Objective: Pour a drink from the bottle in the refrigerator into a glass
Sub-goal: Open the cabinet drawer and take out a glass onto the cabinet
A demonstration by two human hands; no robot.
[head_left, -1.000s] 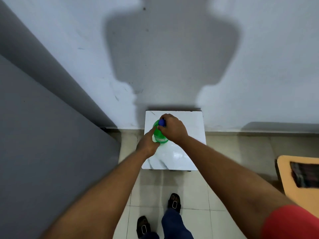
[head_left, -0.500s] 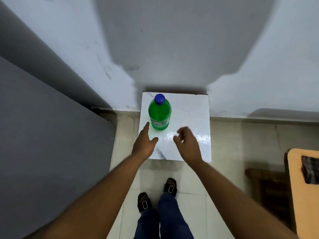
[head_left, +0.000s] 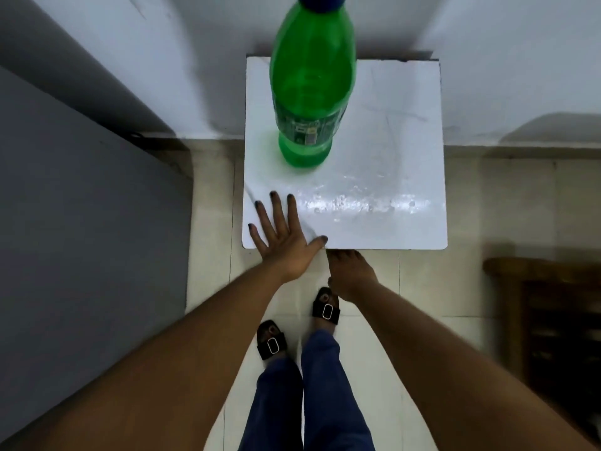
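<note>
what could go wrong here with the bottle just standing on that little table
The green bottle stands tall and unheld on the small white table, so a bump could tip it. The left hand presses flat on the near corner while the right hand sits at the front edge; leaning or shifting the table might topple it. The glossy, possibly wet patch could let it slide.

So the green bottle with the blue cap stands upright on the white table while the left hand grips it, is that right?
Not quite. In the head view the left hand lies flat and open on the table edge, clear of the bottle. The bottle does stand upright, with its blue cap on.
</note>
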